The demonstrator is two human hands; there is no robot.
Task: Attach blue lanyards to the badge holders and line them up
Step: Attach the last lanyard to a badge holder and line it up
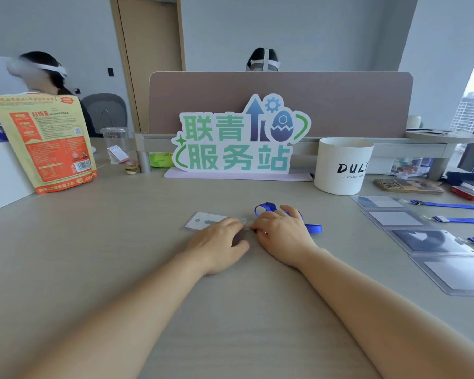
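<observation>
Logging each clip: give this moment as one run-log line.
step: attaching | left hand: holds badge holder | right hand: pinches blue lanyard end at holder's edge | right side: row of four holders

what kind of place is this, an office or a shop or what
Most likely an open-plan office. A partition screen separates facing workstations, a grey office chair stands at the far left, and a cut-out sign stands on the desk, perhaps marking a service point.

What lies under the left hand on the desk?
A clear badge holder; its left part shows. The left hand covers its right part, beside the right hand holding the blue lanyard.
</observation>
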